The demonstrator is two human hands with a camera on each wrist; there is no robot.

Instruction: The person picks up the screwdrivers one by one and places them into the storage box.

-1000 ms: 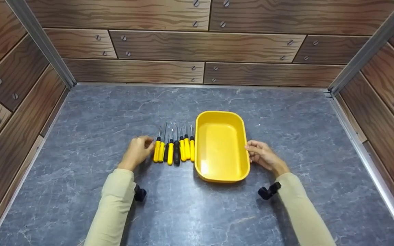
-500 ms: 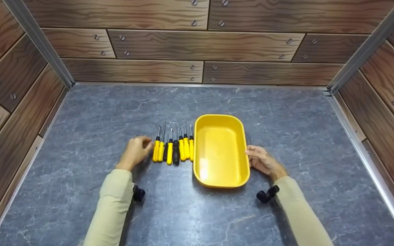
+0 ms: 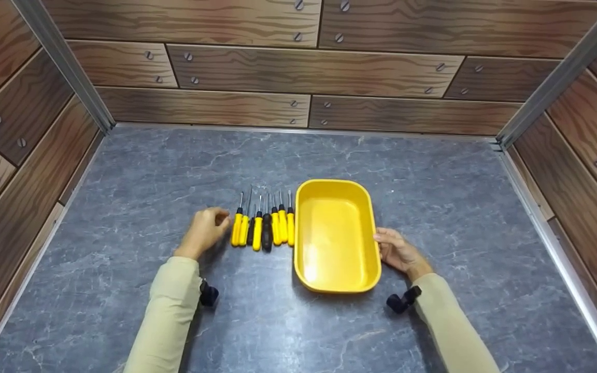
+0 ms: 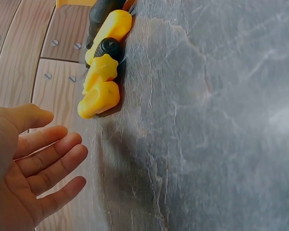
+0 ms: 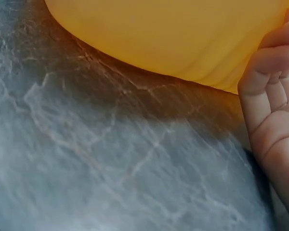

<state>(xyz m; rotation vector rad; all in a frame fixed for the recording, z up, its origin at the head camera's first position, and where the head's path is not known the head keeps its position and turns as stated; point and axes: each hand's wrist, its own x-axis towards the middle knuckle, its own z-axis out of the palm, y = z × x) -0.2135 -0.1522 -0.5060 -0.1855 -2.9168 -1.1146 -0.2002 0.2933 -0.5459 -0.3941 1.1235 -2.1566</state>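
Observation:
A yellow plastic bin (image 3: 337, 233), rounded at its corners and bare inside, lies in the middle of the head view. At its right wall my right hand (image 3: 399, 253) holds the rim edge; the right wrist view shows curled fingers against the bin's outer side (image 5: 164, 33). Left of the bin, several screwdrivers (image 3: 258, 230) with yellow or black handles lie in a row, shafts pointing away. My left hand (image 3: 204, 230) rests beside the leftmost yellow handle. In the left wrist view its fingers (image 4: 58, 168) are loosely bent, apart from the handle ends (image 4: 101, 98).
The grey marbled tabletop (image 3: 298, 331) is bounded by wood-patterned panels (image 3: 314, 70) at the back and both sides. Metal strips (image 3: 563, 264) run along the edges. A small black wrist camera (image 3: 209, 293) sits at each sleeve.
The bin has slid toward me, with my right hand moving along at its right wall. My left hand and the screwdrivers stay about where they were.

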